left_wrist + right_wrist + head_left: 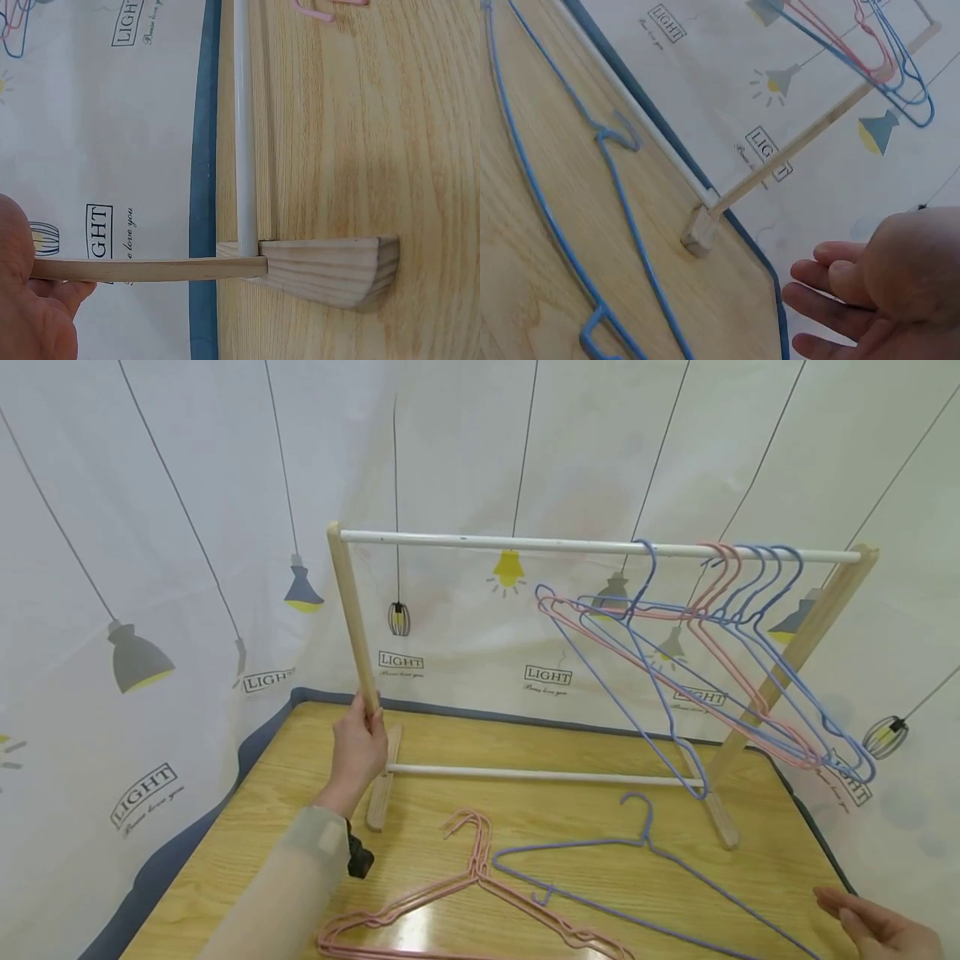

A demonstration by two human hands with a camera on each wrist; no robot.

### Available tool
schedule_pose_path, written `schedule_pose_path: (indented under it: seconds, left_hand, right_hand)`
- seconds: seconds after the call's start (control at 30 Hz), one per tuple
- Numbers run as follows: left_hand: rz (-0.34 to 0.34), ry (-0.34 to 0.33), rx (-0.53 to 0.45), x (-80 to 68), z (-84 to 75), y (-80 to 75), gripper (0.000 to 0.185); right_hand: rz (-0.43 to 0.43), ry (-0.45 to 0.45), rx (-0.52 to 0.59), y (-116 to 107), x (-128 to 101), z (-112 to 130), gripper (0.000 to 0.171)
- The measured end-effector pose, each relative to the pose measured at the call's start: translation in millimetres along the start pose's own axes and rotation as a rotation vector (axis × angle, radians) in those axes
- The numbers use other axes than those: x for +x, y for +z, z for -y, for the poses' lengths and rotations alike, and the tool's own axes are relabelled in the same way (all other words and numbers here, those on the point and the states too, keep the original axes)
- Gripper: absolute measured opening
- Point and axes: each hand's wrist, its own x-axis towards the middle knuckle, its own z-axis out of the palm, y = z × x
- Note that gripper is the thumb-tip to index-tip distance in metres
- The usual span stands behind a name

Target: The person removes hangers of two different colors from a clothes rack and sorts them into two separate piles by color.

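The rack stands toward the far side of the table [247, 860], its white top rail [487, 541] bare on the left and loaded on the right. One blue hanger [628, 618] hangs a little apart there; beside it are some pink ones [699, 610], with more blue ones [757, 617] nearest the right post [834, 597].

The left hand [360, 747] grasps the left post [352, 610] low down, just above the foot [378, 797]. The right hand [881, 927] is released, fingers loosely extended and holding nothing, near the table's right side. Between them, in front of the rack, lie a loose blue hanger [573, 843] and a nested set of pink hangers [477, 877].

I'd judge the step in hand to be steadying or placing the rack, with hanging only partly done. Continuing would call for a firm left hold while the right hand takes the loose blue hanger by its neck and brings the hook over the rail.

The hanging ones overlap too much for me to count, and the pink set shows at least two. Its lower edge and one corner of the loose blue hanger run out of the head view; the post hides part of the left hand's grip.
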Motion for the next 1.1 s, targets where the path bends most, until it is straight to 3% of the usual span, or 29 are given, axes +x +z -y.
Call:
schedule_pose_path:
  seconds: [0.07,0.2,0.4,0.57,0.87,0.97,1.1]
  left_hand:
    - [0.004,-0.007,-0.003,-0.6,-0.6,-0.9,0.035]
    - [0.006,-0.007,-0.003,-0.8,0.4,-1.5,0.035]
    - [0.007,-0.010,-0.005,-0.5,2.3,-0.9,0.034]
    - [0.003,-0.005,-0.009,-0.3,1.8,-0.7,0.033]
    - [0.001,0.011,-0.010,0.7,1.7,-0.5,0.032]
    - [0.000,0.011,-0.008,0.7,1.6,-0.5,0.032]
    - [0.001,0.005,-0.015,0.2,0.7,-0.1,0.033]
  right_hand:
    - [-0.086,-0.009,0.018,5,-3,11,0.040]
    - [-0.173,-0.033,0.080,15,-12,42,0.039]
    - [-0.227,-0.170,0.140,27,-20,89,0.036]
    - [-0.226,-0.281,0.273,35,-24,123,0.040]
    - [-0.094,-0.497,0.690,52,-22,174,0.047]
    - [-0.051,-0.549,0.732,61,-22,191,0.050]
    - [-0.076,-0.566,0.731,73,-20,211,0.050]
